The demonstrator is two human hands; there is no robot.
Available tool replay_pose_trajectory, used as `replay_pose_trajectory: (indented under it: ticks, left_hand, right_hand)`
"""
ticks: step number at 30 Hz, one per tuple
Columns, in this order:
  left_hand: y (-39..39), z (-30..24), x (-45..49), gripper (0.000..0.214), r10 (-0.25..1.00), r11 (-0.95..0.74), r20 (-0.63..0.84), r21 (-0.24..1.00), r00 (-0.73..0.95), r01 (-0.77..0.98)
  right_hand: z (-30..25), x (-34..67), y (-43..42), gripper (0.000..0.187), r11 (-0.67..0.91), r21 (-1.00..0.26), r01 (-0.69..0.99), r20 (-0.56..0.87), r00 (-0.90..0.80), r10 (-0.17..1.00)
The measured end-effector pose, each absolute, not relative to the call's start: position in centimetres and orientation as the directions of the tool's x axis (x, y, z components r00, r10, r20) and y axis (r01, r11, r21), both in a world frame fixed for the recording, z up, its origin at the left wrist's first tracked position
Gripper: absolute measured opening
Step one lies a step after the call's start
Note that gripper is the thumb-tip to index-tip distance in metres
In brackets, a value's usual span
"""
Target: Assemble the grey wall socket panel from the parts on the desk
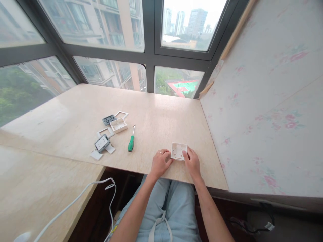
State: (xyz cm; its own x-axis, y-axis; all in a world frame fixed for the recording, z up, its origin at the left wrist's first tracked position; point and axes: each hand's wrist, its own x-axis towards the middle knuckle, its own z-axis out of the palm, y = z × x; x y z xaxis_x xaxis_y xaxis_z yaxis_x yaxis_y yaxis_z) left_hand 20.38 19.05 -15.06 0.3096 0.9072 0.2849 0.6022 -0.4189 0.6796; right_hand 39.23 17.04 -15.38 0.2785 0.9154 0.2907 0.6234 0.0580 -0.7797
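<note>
A white open-topped socket back box sits near the front edge of the stone-like counter, its hollow side facing up. My right hand grips its right side, thumb over the rim and fingers along the outer wall. At the box's left side is my left hand, its curled fingers and thumb meeting the lower left corner. To the left lies a green-handled screwdriver, its shaft pointing away from me.
Left of the screwdriver are a second white back box, a grey socket module, a white-faced socket, frames and small covers. A white cable loops over the lower left counter. Windows stand behind; a papered wall bounds the right.
</note>
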Motion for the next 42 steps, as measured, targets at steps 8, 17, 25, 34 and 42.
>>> replay_pose_trajectory:
  ticks: [8, 17, 25, 34, 42]
  left_hand:
    - [17.8, -14.8, 19.7, 0.034, 0.931, -0.364, 0.28, 0.701, 0.234, 0.613]
    - [16.6, -14.6, 19.3, 0.047, 0.95, -0.298, 0.275, 0.67, 0.146, 0.68]
    - [16.6, -14.4, 19.5, 0.049, 0.963, -0.267, 0.218, 0.672, 0.16, 0.691]
    - [16.4, -14.2, 18.3, 0.061, 0.969, -0.228, 0.131, 0.799, 0.209, 0.556]
    - [18.8, -12.7, 11.5, 0.03, 1.0, 0.012, -0.012, 0.993, 0.0, 0.116]
  right_hand:
    - [-16.3, 39.3, 17.0, 0.062, 0.114, -0.579, 0.807, 0.285, 0.069, 0.956]
    - [-17.2, 39.8, 16.9, 0.081, 0.22, -0.346, 0.912, 0.246, -0.138, 0.959]
    - [-16.4, 38.8, 16.8, 0.065, 0.204, -0.294, 0.934, 0.31, -0.108, 0.945]
    - [-16.8, 39.3, 16.9, 0.064, 0.262, -0.288, 0.921, 0.393, -0.135, 0.91]
    - [-17.2, 39.7, 16.7, 0.068, 0.255, -0.315, 0.914, 0.411, -0.11, 0.905]
